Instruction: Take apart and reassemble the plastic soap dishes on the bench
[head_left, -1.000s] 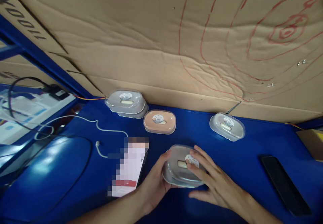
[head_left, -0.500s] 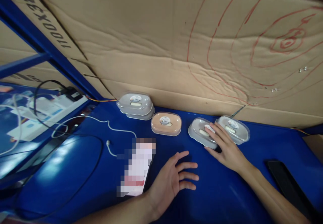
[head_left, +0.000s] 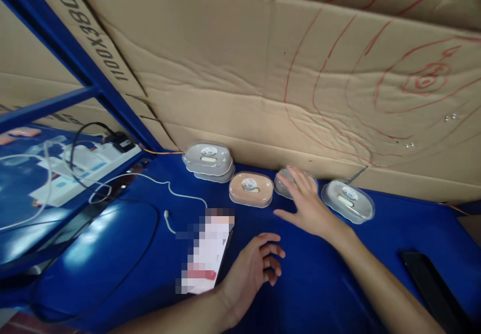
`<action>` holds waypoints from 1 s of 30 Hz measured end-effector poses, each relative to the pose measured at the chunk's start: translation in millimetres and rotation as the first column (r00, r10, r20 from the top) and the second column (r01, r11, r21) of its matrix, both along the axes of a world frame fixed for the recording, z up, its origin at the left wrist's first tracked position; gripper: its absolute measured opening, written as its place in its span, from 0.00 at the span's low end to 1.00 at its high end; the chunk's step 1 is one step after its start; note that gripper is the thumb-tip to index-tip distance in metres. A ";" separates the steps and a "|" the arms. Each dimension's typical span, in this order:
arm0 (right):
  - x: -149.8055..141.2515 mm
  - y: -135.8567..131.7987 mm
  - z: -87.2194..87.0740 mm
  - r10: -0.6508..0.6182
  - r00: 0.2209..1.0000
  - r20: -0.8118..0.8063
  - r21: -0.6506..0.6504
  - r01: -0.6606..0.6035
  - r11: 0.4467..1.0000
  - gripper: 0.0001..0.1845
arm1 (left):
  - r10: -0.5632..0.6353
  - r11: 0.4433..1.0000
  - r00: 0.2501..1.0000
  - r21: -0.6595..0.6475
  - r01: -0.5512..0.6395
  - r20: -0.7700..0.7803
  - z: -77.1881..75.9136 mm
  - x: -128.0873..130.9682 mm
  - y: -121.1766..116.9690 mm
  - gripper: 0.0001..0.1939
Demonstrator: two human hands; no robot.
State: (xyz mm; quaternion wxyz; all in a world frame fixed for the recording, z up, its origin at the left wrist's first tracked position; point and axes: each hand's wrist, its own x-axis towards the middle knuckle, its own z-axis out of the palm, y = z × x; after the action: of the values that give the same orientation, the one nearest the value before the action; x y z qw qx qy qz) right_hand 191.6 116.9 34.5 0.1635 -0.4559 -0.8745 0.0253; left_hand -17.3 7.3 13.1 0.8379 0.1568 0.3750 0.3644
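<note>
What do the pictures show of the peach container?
The peach container is a rounded oblong under a clear, plastic-looking cover, with a round label and pale oblong piece on top. It lies flat on the blue table, between the stacked grey containers and the one under the right hand. No hand touches it.

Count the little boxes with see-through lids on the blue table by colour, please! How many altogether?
Grey boxes: 4 (two stacked, one under the right hand, one at the right end)
Peach box: 1
Total: 5
</note>
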 end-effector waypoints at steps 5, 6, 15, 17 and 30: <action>-71.2 19.7 6.5 0.118 0.989 0.090 -0.014 -0.117 0.993 0.53 | 0.035 0.999 0.999 -0.002 -0.035 -0.035 -1.3 0.8 5.0 0.19; -78.7 24.7 5.3 0.115 0.989 0.093 -0.014 -0.114 0.993 0.52 | 0.042 0.999 0.998 -0.004 -0.042 -0.040 -1.2 0.8 6.0 0.19; -49.0 -7.7 2.4 0.068 0.998 -0.018 0.000 -0.068 0.998 0.43 | 0.081 0.995 0.997 -0.058 -0.081 0.004 -1.7 0.5 0.5 0.21; -26.3 -29.8 7.1 0.021 0.995 -0.096 -0.001 -0.021 1.000 0.43 | 0.112 0.991 0.993 -0.073 -0.108 0.049 1.0 0.3 -0.9 0.23; 39.9 -127.2 -13.3 0.093 0.913 -0.397 -0.235 -0.200 0.951 0.57 | -0.037 0.947 0.990 -0.313 0.078 0.134 20.9 8.4 -7.5 0.35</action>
State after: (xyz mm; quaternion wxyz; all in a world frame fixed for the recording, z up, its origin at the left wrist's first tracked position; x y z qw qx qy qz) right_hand 231.5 -10.3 21.2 0.2642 -0.3928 -0.8461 0.2450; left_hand -8.9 -0.2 34.1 0.8844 0.0078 0.3703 0.2839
